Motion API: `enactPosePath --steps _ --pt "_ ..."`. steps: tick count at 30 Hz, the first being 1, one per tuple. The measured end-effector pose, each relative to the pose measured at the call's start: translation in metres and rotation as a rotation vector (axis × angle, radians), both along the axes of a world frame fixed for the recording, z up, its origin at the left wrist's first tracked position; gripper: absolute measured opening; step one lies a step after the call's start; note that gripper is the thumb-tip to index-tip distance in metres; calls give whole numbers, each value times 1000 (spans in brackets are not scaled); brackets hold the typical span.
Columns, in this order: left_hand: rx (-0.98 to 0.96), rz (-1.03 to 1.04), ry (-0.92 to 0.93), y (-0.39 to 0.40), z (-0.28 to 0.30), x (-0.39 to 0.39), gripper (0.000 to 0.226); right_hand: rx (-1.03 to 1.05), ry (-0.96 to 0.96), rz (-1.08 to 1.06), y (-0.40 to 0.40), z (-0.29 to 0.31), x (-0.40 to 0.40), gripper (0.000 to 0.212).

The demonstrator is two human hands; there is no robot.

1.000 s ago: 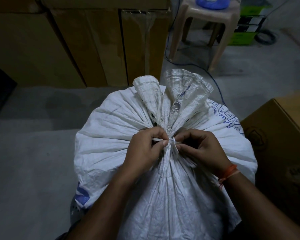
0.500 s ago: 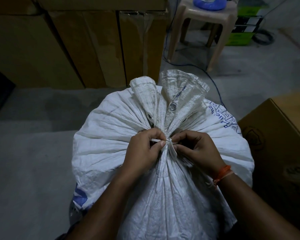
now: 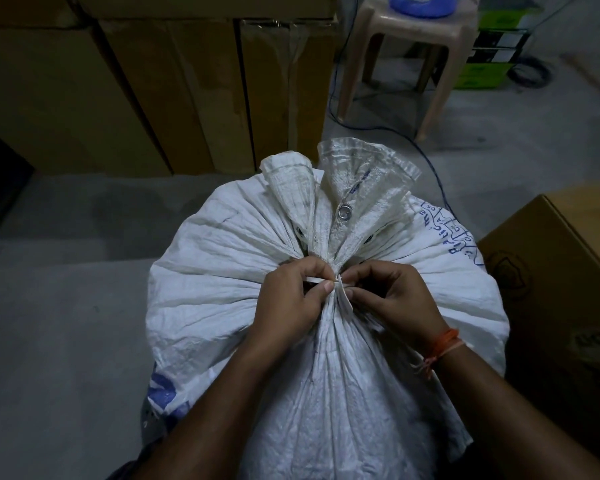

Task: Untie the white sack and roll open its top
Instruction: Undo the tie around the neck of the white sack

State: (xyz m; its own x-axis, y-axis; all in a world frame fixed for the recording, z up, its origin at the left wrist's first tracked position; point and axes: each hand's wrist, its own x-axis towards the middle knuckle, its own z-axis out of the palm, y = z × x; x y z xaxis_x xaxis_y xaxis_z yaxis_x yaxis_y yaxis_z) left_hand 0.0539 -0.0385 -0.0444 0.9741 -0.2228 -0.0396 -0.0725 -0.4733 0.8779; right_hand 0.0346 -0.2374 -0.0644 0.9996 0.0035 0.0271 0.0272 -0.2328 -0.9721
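Both hands at the knot, sack tied.
Left hand pinches the tie, right hand pinches its knot at the neck of the white sack standing on the floor; pulling the wrong strand could tighten it.

From my feed, the knot on the sack is mostly covered by my left hand and right hand. The sack's blue lettering curves away, unreadable. The box is cut by the right edge, the stool by the top.
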Motion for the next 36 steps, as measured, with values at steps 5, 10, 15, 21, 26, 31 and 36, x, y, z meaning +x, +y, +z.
enactPosePath --steps 5,10,15,21,26,31,36 --pt "5 5 2 0 1 0 11 5 9 -1 0 -1 0 18" --pt "16 25 -5 -4 0 -4 9 -15 -4 1 1 -5 -1 19" --pt "-22 5 36 3 4 1 5 -6 -16 21 -1 -1 -1 16" --pt "5 -8 72 16 8 5 8 26 1 42 -1 2 0 14" --pt "0 -23 95 15 5 6 7 60 17 48 0 3 0 15" --pt "-11 -25 81 14 3 6 6 61 19 44 0 4 -1 15" --pt "-28 -9 74 12 1 5 6 77 19 12 4 2 -1 17"
